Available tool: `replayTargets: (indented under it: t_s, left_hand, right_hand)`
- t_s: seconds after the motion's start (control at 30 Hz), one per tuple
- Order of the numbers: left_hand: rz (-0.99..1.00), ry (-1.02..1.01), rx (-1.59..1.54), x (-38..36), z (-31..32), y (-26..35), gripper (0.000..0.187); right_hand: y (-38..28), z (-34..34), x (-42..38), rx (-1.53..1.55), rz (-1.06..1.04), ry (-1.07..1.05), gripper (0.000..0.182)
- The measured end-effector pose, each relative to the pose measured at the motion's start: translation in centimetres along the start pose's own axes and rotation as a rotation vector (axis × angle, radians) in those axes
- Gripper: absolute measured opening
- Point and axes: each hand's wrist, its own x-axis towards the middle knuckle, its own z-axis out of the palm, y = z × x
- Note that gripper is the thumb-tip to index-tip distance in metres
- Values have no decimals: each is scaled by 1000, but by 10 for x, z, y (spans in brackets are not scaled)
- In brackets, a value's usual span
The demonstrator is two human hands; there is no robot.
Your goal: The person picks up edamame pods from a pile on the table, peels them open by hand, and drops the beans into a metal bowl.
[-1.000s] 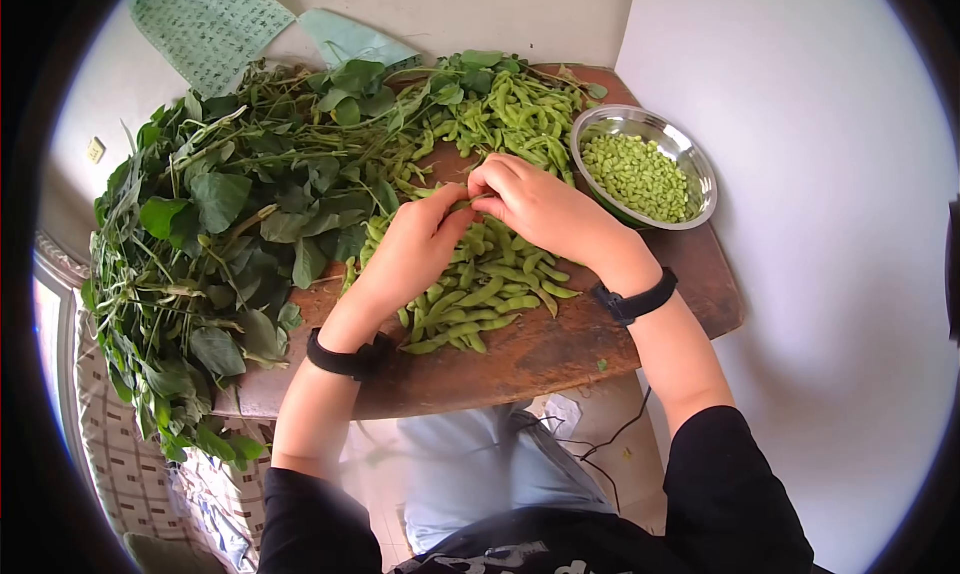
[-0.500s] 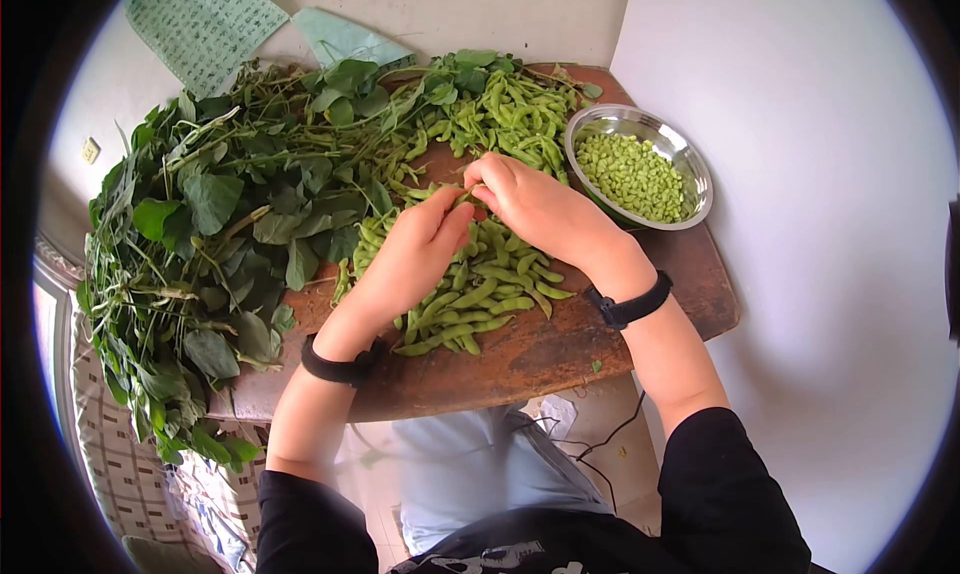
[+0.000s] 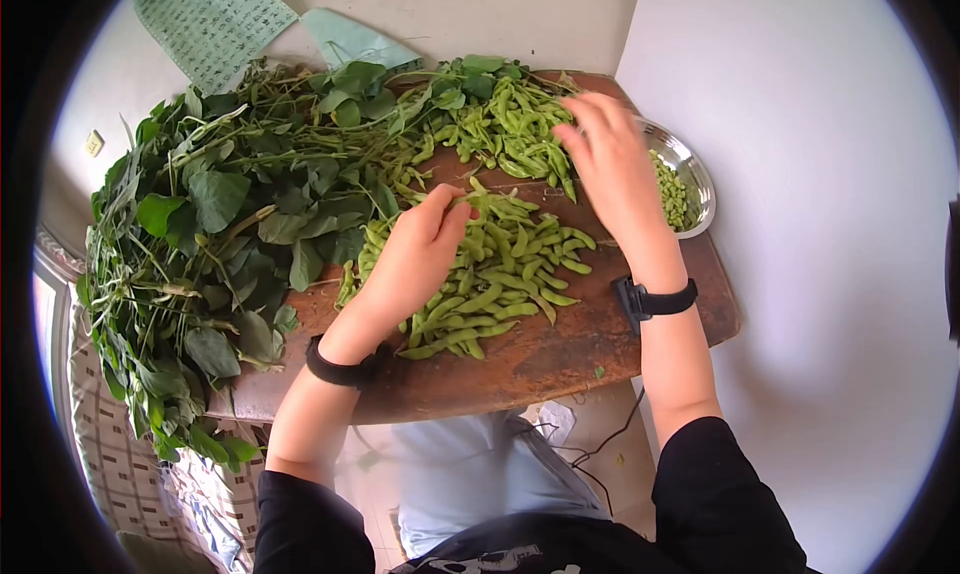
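Head view, hands at work over a pod pile. Right hand (image 3: 612,164): fingers spread loosely, palm down, nothing visibly gripped; whether a bean is pinched underneath cannot be told. It hovers at the near rim of the round steel bowl of shelled green beans (image 3: 690,169), which lies just beyond and to the right of the fingertips. Left hand (image 3: 415,254): fingers curled onto a green soybean pod at the top of the heap of green pods (image 3: 505,274), long axes running mostly left-right. Leafy green stalks (image 3: 230,214) fill the worn brown wooden table (image 3: 560,359) to the left.
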Motion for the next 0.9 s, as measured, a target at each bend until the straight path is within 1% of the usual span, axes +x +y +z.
replayTargets:
  t_s: [0.07, 0.1, 0.13, 0.2, 0.23, 0.3, 0.33, 0.4, 0.47, 0.63, 0.83, 0.9]
  left_hand:
    - [110, 12, 87, -1, 2, -1, 20]
    - [108, 12, 94, -2, 2, 0, 20]
    - [102, -5, 86, -2, 2, 1, 20]
    - [96, -18, 79, -2, 1, 2, 20]
    - [76, -36, 81, -1, 0, 1, 20]
    - [56, -47, 82, -2, 0, 2, 19]
    - [43, -75, 49, -3, 1, 4, 19]
    - [31, -100, 19, -3, 0, 5, 19]
    - [-33, -131, -101, -2, -2, 4, 18]
    - [-32, -127, -74, -1, -2, 2, 18]
    - [7, -135, -33, -3, -2, 7, 19]
    - [14, -149, -6, -3, -2, 7, 19]
  right_hand:
    - [-25, -3, 4, 570, -90, -161, 29]
    - [-31, 2, 2, 575, -199, -190, 25]
    - [-37, 1, -2, 641, -171, -271, 22]
    - [-50, 3, -9, 788, 19, -435, 20]
    - [-52, 5, -10, 790, 15, -436, 20]
    - [-54, 9, -12, 855, 103, -456, 21]
    - [-54, 9, -12, 856, 97, -456, 21]
    - [-53, 9, -12, 758, -11, -398, 20]
    - [-53, 8, -11, 779, -9, -406, 19]
    - [-50, 12, -12, 836, 5, -426, 17]
    - [-49, 18, -13, 742, -42, -342, 14]
    - [-52, 19, -14, 781, 20, -273, 16]
